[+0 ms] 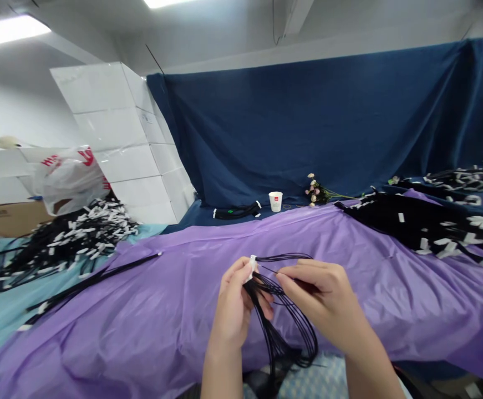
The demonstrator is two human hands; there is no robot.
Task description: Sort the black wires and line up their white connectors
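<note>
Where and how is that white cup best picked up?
Probably around the sides of the cup, just below the rim, from the near side: it stands upright, narrows downward, with curtain behind, cables left and flowers right.

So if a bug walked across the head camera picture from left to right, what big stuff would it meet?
Black cable pile, left hand holding a white connector, paper cup, right hand pinching a black wire, another black pile.
</note>
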